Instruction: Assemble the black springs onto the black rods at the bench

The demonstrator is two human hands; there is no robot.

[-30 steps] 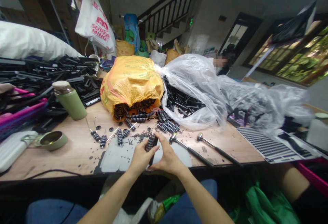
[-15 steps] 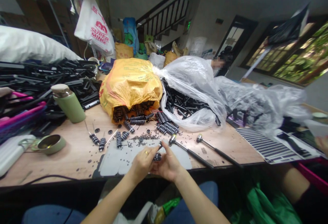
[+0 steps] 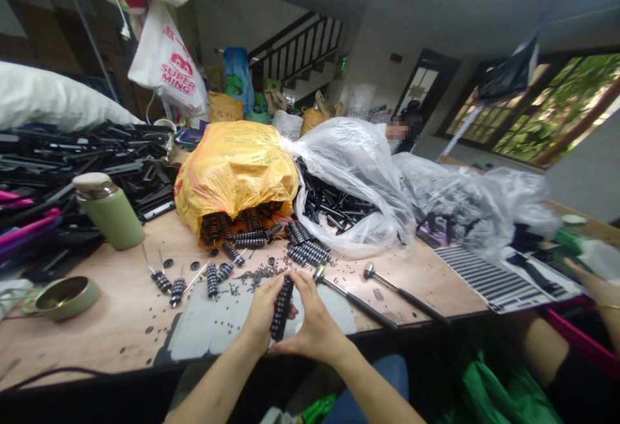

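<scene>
Both my hands meet at the near edge of the wooden table (image 3: 111, 320). Between them stands a black-and-white ribbed rod of stacked washers (image 3: 281, 306), tilted a little away from me. My left hand (image 3: 261, 316) pinches its left side and my right hand (image 3: 314, 322) wraps its right side. Under them lies a pale grey mat (image 3: 213, 320) dotted with small black washers. More filled rods (image 3: 213, 278) lie just beyond the mat.
A yellow bag (image 3: 235, 169) spills ribbed rods; a clear bag (image 3: 358, 178) holds black tubes. Two small hammers (image 3: 349, 295) (image 3: 402, 295) lie right of my hands. A green flask (image 3: 106, 211) and round tin (image 3: 65, 295) stand left. Another person's arm (image 3: 598, 291) is at far right.
Half a second ago my hands held the rod low and end-on; now it stands lengthwise between them. The view has shifted slightly to the right.
</scene>
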